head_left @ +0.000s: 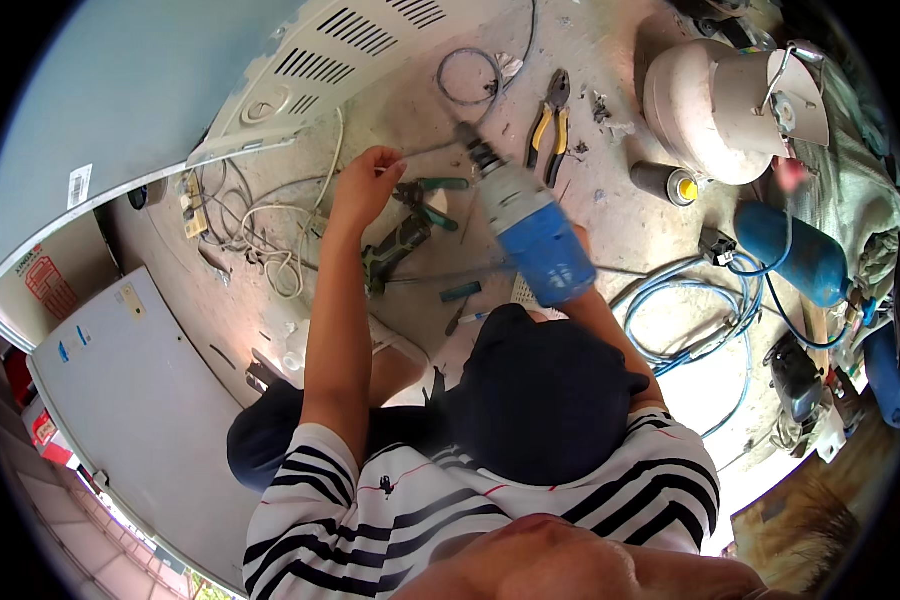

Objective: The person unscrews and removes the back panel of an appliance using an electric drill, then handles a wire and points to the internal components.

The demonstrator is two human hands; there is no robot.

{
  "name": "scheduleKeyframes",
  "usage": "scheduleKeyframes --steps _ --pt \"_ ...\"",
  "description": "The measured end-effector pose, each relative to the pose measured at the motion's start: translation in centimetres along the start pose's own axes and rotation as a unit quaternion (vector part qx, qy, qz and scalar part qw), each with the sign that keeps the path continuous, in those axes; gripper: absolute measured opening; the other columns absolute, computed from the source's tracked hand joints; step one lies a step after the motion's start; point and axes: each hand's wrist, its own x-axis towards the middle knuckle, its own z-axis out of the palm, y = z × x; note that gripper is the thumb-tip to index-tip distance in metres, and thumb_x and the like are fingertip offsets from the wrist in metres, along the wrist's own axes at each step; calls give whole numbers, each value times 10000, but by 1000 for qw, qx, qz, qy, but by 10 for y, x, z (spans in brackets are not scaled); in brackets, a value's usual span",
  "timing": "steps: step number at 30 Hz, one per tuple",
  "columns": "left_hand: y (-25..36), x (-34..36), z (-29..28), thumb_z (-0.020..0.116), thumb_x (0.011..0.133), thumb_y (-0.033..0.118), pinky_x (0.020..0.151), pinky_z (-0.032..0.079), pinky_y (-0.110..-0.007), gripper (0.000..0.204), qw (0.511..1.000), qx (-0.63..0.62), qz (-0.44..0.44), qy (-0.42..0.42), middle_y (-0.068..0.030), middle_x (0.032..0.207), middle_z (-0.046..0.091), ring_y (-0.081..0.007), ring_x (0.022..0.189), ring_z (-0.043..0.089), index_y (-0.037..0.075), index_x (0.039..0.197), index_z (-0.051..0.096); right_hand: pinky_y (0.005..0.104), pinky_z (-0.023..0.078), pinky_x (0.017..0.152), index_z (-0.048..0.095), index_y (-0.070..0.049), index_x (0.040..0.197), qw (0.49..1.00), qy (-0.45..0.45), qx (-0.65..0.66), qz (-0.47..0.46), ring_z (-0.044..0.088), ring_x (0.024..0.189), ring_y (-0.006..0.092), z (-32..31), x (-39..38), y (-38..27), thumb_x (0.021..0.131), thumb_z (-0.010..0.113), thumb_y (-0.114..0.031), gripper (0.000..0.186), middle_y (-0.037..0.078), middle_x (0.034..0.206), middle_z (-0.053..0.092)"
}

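My right hand grips a blue and grey power drill, its black chuck pointing away to the upper left. The drill's body hides most of that hand, and its outline is a little blurred. My left hand is raised to the left of the drill, thumb and fingers pinched together. A small pale thing may be at its fingertips; I cannot make it out. Beside that hand on the floor lie green-handled pliers and a green and black cordless tool. Pliers with yellow and black handles lie beyond the drill.
A large vented appliance panel stands far left, above tangled white cable. A white door-like panel is at left. To the right are a gas cylinder, a spray can, a blue tank and coiled blue hose.
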Motion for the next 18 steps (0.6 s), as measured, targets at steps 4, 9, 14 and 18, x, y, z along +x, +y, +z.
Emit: scheduleKeyframes --steps 4,9,14,18 --pt "0 12 24 656 846 208 668 478 -305 190 999 45 -10 -29 -74 795 672 -169 736 631 43 941 659 367 487 741 628 -61 1123 939 12 -328 -102 629 860 234 -38 -23 23 869 674 -216 302 111 983 654" --pt "-19 6 62 664 843 207 649 478 -306 168 998 48 19 -48 -73 793 674 -171 720 637 62 927 661 274 457 653 626 -49 1147 968 135 -138 157 553 749 119 -49 -38 15 857 710 -292 388 31 918 625" --pt "-4 -12 104 678 815 186 661 496 -345 144 991 62 38 -114 -98 833 673 -237 741 648 77 907 658 325 481 681 640 -30 942 959 174 -107 197 583 747 179 -52 -41 3 860 701 -296 285 77 828 630" --pt "7 -29 132 696 774 180 664 494 -369 165 988 58 117 -77 -106 858 655 -283 766 639 88 905 655 323 483 689 636 -35 956 958 170 -99 206 584 752 178 -57 -40 -2 854 707 -310 302 75 839 632"
